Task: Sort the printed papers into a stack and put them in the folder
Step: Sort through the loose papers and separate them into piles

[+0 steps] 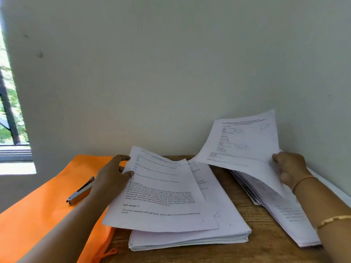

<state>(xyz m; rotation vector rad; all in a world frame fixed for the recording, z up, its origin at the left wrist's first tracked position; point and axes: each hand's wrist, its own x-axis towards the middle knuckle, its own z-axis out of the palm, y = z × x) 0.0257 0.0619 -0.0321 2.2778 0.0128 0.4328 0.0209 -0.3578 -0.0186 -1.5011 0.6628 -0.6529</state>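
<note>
Sheet (161, 188) lengthwise wallward (left hand (112, 177)); page (241, 143), right hand (292, 168)

Folder (38, 215) there, bright plain orange; papers (161, 196) white, lined with black print; stapler (80, 192) silver with a dark strip; table (266, 249) warm brown, wood-grained; bangle (334, 219) gold; wall (171, 63) a pale, greenish off-white.

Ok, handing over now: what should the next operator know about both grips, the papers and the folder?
Left grip: pinches the top sheet by its left edge, over the middle stack.
Right grip: holds the raised sheet above the right pile.
Folder: flat at the left, stapler lying on it.
Done: some papers stacked in the middle.
Left: sort the right pile, square the stack, put it in the folder.
</note>
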